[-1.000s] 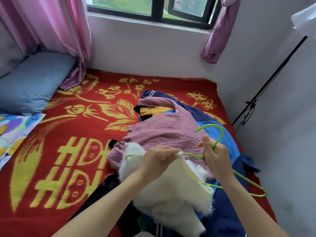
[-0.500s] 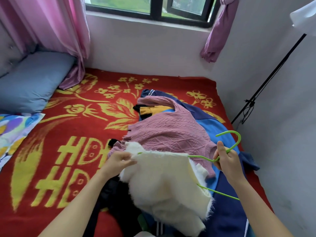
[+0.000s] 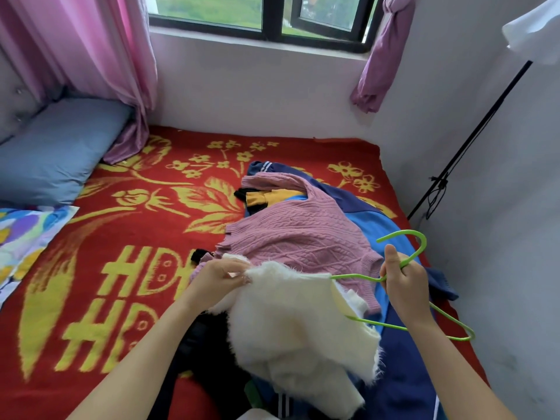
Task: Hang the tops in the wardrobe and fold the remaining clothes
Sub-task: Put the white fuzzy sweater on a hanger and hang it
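A fluffy white top (image 3: 291, 322) lies over the clothes pile on the bed, with a green hanger (image 3: 406, 262) partly pushed inside it. My right hand (image 3: 400, 280) grips the hanger at the base of its hook, right of the top. My left hand (image 3: 218, 277) pinches the top's left upper edge. The hanger's left arm is hidden inside the top; its right arm sticks out below my right wrist. Behind lie a pink cable-knit sweater (image 3: 297, 234), a blue and navy jacket (image 3: 375, 219) and a yellow garment (image 3: 266, 198).
A red blanket with yellow patterns (image 3: 127, 231) covers the bed. A blue pillow (image 3: 57, 150) lies at the far left below pink curtains (image 3: 85, 47). A black stand (image 3: 466, 147) leans by the right wall. Dark clothes (image 3: 209, 347) lie under the white top.
My left hand slid left from the middle of the top to its left edge. My right hand carried the hanger hook to the right, stretching the top along the hanger.
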Demonstrator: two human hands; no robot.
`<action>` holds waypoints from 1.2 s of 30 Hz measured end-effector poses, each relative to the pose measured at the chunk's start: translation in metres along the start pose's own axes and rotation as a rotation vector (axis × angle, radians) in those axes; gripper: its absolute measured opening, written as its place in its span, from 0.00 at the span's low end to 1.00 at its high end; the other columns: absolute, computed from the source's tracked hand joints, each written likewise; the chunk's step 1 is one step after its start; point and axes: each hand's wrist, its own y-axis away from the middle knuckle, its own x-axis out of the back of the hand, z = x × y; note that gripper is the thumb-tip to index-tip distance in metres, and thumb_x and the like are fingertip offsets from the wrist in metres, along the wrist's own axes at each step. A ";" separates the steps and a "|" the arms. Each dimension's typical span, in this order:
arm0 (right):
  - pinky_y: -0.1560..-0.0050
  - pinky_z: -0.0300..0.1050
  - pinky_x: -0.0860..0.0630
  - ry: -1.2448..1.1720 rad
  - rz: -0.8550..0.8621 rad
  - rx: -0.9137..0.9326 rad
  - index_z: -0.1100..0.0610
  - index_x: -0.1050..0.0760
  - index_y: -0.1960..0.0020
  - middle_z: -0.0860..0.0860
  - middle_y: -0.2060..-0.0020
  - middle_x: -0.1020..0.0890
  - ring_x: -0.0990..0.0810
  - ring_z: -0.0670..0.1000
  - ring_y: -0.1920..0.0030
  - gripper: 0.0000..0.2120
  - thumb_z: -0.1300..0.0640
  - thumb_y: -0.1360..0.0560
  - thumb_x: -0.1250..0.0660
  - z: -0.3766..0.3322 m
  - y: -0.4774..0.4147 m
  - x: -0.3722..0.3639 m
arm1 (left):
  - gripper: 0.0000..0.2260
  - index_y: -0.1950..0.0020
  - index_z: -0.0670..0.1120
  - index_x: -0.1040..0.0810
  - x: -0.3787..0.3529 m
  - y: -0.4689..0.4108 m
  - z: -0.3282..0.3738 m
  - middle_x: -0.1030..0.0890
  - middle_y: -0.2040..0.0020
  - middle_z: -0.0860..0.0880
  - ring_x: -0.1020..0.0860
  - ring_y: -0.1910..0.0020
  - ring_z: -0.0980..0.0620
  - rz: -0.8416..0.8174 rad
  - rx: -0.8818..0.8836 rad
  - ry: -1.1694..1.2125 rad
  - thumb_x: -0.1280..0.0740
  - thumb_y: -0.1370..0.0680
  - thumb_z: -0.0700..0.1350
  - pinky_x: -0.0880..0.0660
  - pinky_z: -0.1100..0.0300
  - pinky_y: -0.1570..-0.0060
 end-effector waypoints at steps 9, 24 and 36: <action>0.69 0.50 0.35 0.109 0.106 -0.012 0.62 0.35 0.75 0.56 0.78 0.29 0.29 0.58 0.73 0.26 0.51 0.21 0.45 -0.007 0.014 -0.014 | 0.08 0.57 0.42 0.18 -0.005 0.014 -0.001 0.21 0.62 0.51 0.24 0.60 0.61 0.026 -0.019 -0.082 0.26 0.32 0.32 0.31 0.72 0.51; 0.69 0.57 0.33 -0.079 0.074 -0.074 0.69 0.36 0.76 0.62 0.79 0.31 0.32 0.57 0.75 0.29 0.52 0.22 0.44 -0.011 0.030 -0.042 | 0.28 0.31 0.45 0.36 -0.025 -0.003 0.021 0.26 0.39 0.47 0.30 0.39 0.48 -0.037 -0.136 -0.603 0.40 0.31 0.48 0.40 0.57 0.43; 0.67 0.49 0.36 -0.116 0.085 -0.060 0.54 0.45 0.77 0.46 0.82 0.40 0.39 0.47 0.77 0.27 0.55 0.23 0.36 -0.035 0.035 -0.050 | 0.21 0.59 0.46 0.18 -0.069 -0.006 0.049 0.24 0.69 0.50 0.25 0.72 0.51 0.172 -0.680 -0.569 0.44 0.22 0.58 0.34 0.63 0.69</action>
